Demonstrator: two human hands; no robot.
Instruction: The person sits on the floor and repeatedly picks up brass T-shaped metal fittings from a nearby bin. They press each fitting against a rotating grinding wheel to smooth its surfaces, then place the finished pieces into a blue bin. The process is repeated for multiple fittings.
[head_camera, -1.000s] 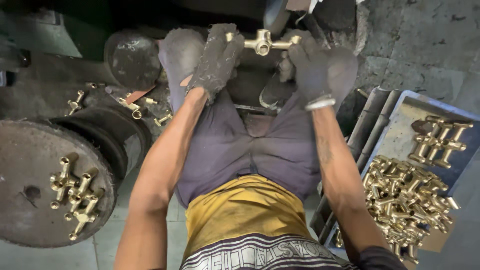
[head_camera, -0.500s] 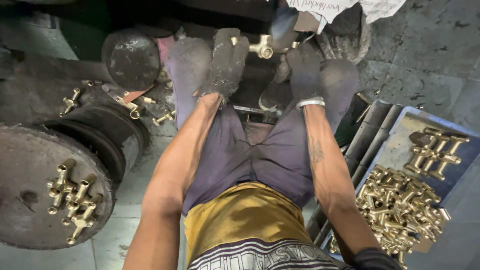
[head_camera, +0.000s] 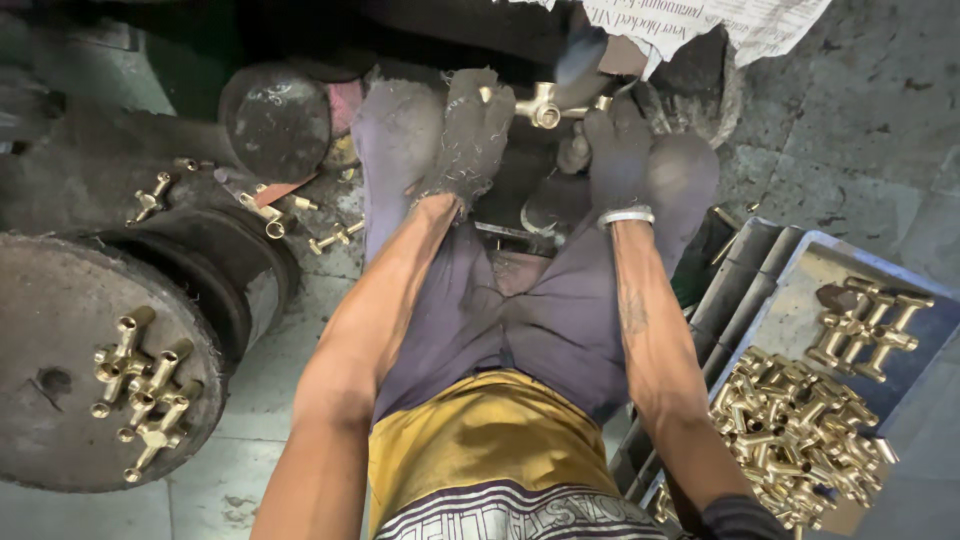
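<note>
Brass fitting (head_camera: 543, 106) at top center is pinched at both ends by gloved left hand (head_camera: 472, 132) and right hand (head_camera: 617, 145), best kept level and gripped firmly.

Floor (head_camera: 860, 130) under me is rough grey concrete. Off its left edge sits a big round metal drum (head_camera: 60, 300) with a bunch of brass fittings (head_camera: 140, 385) on top. By the right edge there's my blue tray (head_camera: 800, 290), heaped with more brass pieces (head_camera: 800, 440).
</note>
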